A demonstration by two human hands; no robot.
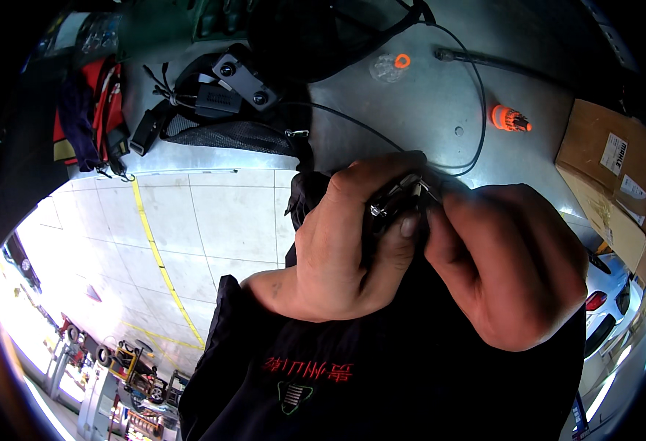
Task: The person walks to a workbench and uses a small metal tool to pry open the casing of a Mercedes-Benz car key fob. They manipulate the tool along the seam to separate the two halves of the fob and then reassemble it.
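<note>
Close together in front of my chest, both hands work at a small dark piece with shiny metal parts [379, 210]. My left hand [330, 250] is closed round it, with the thumb below and the fingers curled over the top. Beside it, my right hand [518, 264] is closed in a pinch against the piece's right side. A thin bright metal bit [429, 192] shows at the right fingertips, too small to name. A black cable [352, 121] runs from the bench to behind my fingers, where its end is hidden.
On the grey metal bench [440, 95] lie an orange bit holder [508, 118], an orange ring [402, 61], a grey two-stick controller [248, 79] on black straps and a dark rod [492, 62]. A cardboard box [602, 147] stands right, a red bag [102, 103] left.
</note>
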